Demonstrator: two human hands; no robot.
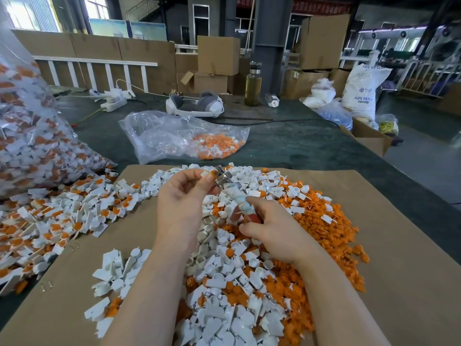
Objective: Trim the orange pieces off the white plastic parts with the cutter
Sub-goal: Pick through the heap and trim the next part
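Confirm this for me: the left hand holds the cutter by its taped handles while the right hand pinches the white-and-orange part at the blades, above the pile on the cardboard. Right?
Not quite: the hands are swapped. In the head view the right hand grips the cutter by its taped handles, and the left hand pinches the white-and-orange part at the blades, above the pile on the cardboard.
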